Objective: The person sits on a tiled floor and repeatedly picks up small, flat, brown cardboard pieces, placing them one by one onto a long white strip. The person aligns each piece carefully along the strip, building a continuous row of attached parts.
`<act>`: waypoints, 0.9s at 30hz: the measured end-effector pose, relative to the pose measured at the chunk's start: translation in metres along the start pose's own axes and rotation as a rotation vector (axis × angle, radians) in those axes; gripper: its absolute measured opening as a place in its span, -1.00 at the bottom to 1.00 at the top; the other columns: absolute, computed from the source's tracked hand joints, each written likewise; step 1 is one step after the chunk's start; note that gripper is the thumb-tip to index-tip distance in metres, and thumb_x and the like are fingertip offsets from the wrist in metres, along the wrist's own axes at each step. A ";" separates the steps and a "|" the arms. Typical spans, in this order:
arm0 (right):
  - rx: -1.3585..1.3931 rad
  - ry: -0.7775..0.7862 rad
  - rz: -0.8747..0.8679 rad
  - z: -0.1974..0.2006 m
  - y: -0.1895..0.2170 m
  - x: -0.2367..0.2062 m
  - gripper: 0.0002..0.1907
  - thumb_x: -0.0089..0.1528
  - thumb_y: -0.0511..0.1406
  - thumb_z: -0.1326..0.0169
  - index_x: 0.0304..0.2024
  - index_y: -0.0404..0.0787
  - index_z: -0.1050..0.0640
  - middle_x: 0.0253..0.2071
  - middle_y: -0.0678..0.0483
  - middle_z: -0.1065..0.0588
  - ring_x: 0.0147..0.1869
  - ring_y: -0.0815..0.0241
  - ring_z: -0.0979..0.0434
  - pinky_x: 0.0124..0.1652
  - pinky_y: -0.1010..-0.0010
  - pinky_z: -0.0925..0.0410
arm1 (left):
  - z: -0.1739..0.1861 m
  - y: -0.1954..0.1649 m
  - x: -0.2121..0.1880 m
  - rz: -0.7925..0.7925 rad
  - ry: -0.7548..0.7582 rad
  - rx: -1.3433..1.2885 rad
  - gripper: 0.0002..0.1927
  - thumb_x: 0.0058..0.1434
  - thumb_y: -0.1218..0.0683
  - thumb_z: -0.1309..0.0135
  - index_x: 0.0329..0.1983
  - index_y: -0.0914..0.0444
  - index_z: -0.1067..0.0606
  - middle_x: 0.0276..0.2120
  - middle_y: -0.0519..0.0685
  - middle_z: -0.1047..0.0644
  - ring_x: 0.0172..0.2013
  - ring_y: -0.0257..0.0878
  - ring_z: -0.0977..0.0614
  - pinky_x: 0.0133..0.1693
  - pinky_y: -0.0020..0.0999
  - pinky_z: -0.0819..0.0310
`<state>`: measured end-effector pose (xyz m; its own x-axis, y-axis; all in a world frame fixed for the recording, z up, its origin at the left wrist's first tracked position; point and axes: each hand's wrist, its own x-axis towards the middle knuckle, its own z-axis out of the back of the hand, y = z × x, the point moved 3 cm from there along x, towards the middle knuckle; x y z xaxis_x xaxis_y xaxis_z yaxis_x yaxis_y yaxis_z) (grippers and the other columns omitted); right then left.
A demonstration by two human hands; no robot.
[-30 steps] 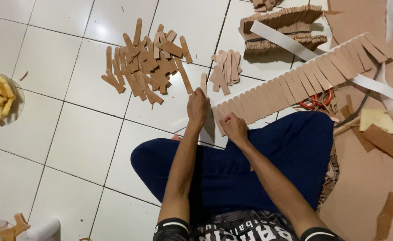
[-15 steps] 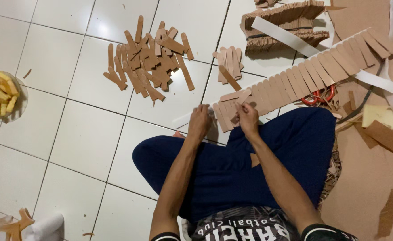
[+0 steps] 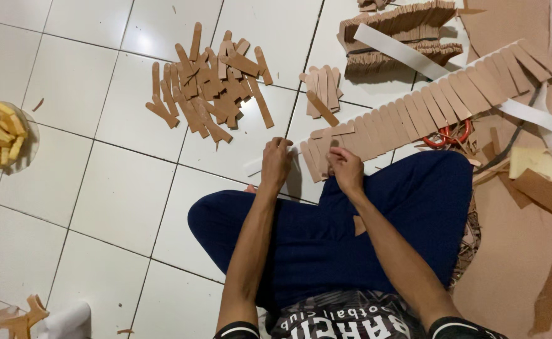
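Note:
I sit cross-legged in dark blue trousers on white floor tiles. A long fringe of brown cardboard strips (image 3: 426, 110), stuck side by side on a white band, runs from my knee up to the right. My left hand (image 3: 277, 164) rests at the near end of the fringe, fingers curled on the white band's tip. My right hand (image 3: 345, 168) presses on the last strips beside it. A small stack of loose strips (image 3: 323, 88) lies just beyond my hands, and a larger scattered pile of strips (image 3: 216, 81) lies further left.
A clear bowl of yellow sticks (image 3: 0, 135) stands at the left edge. Finished fringe bundles (image 3: 401, 28) lie at the top. Red-handled scissors (image 3: 448, 135) peek from under the fringe. Cardboard sheets and scraps (image 3: 527, 238) cover the floor on the right.
My hands have shifted a little along the fringe's near end, from a strip being laid down to pressing on it. The view has tilted slightly.

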<state>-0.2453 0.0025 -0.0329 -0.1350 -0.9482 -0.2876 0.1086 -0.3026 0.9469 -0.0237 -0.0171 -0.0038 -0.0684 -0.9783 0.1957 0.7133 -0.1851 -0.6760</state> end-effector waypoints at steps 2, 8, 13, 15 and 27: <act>-0.063 0.034 0.016 -0.010 -0.002 -0.006 -0.69 0.25 -0.28 -0.24 -0.01 -0.31 -0.61 -0.29 0.07 -0.62 -0.31 0.38 -0.58 -0.33 0.54 -0.45 | 0.000 0.003 -0.013 0.067 0.024 0.002 -0.75 0.15 0.25 -0.12 -0.07 0.32 -0.55 -0.06 0.12 -0.54 -0.02 0.12 -0.53 0.03 -0.05 -0.43; -0.264 0.165 0.164 -0.045 -0.002 -0.015 -0.78 0.21 -0.28 -0.27 -0.13 -0.25 -0.68 -0.28 0.05 -0.68 -0.24 0.33 -0.66 -0.21 0.50 -0.48 | -0.011 0.009 -0.039 0.053 0.068 0.064 -0.64 0.18 0.30 -0.01 0.07 0.34 -0.49 0.15 0.13 -0.49 0.12 0.15 -0.50 0.07 -0.09 -0.48; -0.357 0.171 0.156 -0.052 -0.001 -0.010 -0.77 0.20 -0.25 -0.27 -0.15 -0.23 -0.69 -0.28 0.04 -0.68 -0.23 0.28 -0.68 -0.20 0.46 -0.49 | -0.016 0.018 -0.038 0.120 0.146 0.128 -0.64 0.13 0.30 -0.01 0.02 0.32 -0.49 0.15 0.07 -0.49 0.13 0.11 -0.50 0.04 -0.10 -0.50; -0.369 0.162 0.152 -0.053 -0.001 -0.008 -0.77 0.20 -0.24 -0.27 -0.15 -0.23 -0.69 -0.29 0.03 -0.68 -0.23 0.27 -0.69 -0.20 0.45 -0.49 | -0.016 0.018 -0.037 0.114 0.143 0.131 -0.63 0.13 0.31 -0.01 0.04 0.32 -0.49 0.15 0.06 -0.49 0.14 0.10 -0.50 0.05 -0.11 -0.50; -0.418 0.129 0.083 -0.053 -0.001 -0.003 -0.77 0.18 -0.22 -0.28 -0.20 -0.24 -0.69 -0.33 0.01 -0.67 -0.26 0.24 -0.70 -0.23 0.43 -0.50 | -0.013 0.015 -0.032 0.106 0.180 0.176 -0.62 0.08 0.34 -0.02 0.01 0.34 -0.48 0.15 0.07 -0.47 0.14 0.09 -0.50 0.02 -0.11 -0.52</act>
<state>-0.1924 0.0005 -0.0404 0.0118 -0.9672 -0.2539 0.5065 -0.2132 0.8355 -0.0202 0.0106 -0.0292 -0.0986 -0.9951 -0.0091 0.8322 -0.0775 -0.5491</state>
